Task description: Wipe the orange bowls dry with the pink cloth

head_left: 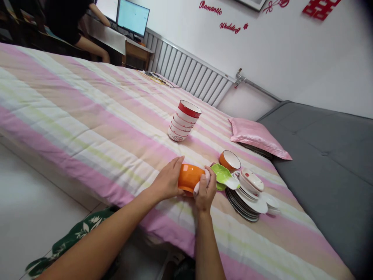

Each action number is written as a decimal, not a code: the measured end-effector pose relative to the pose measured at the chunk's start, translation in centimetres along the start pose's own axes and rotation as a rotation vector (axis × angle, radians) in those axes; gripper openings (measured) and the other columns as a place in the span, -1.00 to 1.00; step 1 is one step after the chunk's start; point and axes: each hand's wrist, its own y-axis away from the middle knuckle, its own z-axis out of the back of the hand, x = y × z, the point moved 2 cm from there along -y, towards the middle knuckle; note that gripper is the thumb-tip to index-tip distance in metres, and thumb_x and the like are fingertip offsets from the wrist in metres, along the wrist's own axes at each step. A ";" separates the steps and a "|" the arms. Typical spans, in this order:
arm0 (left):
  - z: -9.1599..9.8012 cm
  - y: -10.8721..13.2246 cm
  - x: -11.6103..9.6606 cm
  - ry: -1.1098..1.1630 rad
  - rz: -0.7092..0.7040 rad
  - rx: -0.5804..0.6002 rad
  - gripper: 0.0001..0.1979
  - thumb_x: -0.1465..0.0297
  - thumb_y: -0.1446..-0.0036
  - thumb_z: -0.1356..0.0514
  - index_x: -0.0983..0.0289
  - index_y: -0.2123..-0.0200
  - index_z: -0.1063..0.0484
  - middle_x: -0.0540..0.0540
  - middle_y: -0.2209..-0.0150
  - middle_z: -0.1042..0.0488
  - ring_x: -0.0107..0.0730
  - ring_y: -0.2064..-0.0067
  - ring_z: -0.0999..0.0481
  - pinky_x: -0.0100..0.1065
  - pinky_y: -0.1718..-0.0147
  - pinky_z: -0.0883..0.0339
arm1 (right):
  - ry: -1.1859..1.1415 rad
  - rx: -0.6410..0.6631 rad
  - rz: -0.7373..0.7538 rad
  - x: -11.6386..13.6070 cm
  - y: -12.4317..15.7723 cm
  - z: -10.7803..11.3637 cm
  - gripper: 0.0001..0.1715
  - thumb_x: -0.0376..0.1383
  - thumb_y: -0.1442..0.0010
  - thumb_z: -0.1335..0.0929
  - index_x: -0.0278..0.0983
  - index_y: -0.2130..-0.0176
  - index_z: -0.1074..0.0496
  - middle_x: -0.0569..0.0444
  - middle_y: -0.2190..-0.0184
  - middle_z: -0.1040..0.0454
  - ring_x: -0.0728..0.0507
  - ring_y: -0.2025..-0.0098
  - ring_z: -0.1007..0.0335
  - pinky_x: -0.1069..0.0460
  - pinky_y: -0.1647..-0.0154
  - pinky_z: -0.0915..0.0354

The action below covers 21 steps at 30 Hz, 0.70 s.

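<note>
Head view: gripped an orange bowl (190, 175) with fingers of the left hand (167, 181), clasped a pale cloth (208, 176) against it with the right hand (205, 193).

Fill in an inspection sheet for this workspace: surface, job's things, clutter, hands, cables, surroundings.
Surface: striped bedspread.
Job's things: orange bowl, pale cloth.
Clutter: stacked red-and-white bowls, second orange bowl, green dish, plate stack, pink pillow.
Hands: left hand grips the bowl; right hand holds the cloth against it.
Cables: loose cables toward the bedspread's far side, apart from both hands.
Surroundings: gray headboard, metal railing, monitor; another person at a desk.
</note>
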 end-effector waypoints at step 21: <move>0.0 0.6 -0.8 -0.156 0.017 0.112 -0.30 0.44 -0.01 -0.10 0.48 -0.23 0.01 0.33 0.05 -0.39 -0.03 0.04 -0.43 -0.15 0.11 -0.37 | 0.481 0.082 0.541 4.3 0.9 -1.0 -0.55 -0.14 -0.26 -0.22 -0.31 -0.04 -0.37 -0.15 -0.03 -0.41 -0.27 -0.09 -0.25 -0.24 -0.14 -0.13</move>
